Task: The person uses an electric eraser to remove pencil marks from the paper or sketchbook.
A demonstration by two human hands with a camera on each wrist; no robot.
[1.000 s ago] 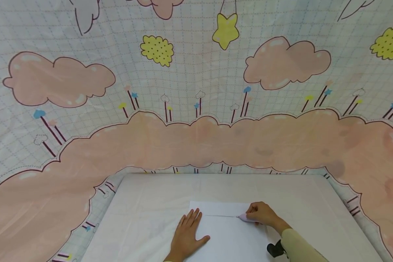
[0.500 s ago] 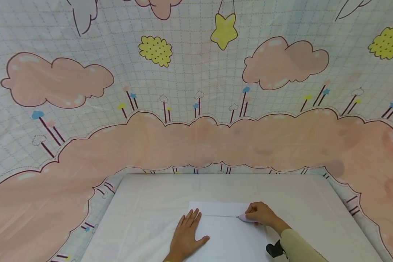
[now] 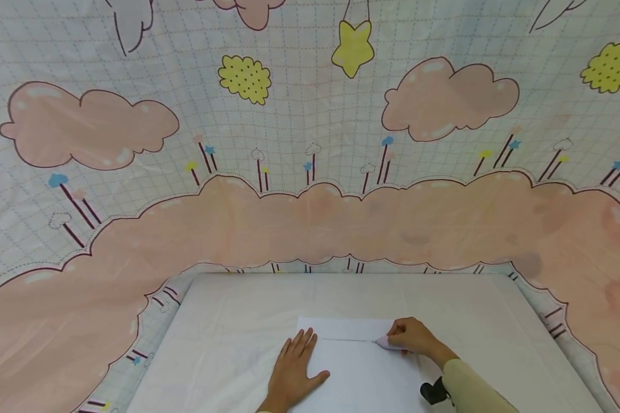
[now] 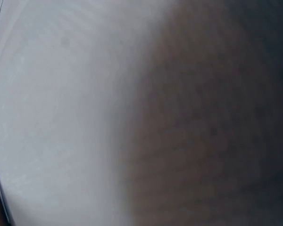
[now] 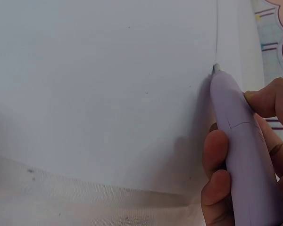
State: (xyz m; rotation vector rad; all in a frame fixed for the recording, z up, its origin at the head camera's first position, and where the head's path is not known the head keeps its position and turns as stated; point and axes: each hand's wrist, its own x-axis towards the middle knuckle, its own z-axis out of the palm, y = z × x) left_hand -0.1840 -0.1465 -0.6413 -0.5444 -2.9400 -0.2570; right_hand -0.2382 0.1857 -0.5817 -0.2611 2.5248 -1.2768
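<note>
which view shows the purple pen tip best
The right wrist view: the purple pen fills the frame, its tip touching the paper at the line's end. The head view shows it small in the right hand. The left wrist view shows only blur.

Lying flat near the front edge of the table point(image 3: 227, 321), draped in white cloth: a sheet of paper point(image 3: 361, 373).
</note>
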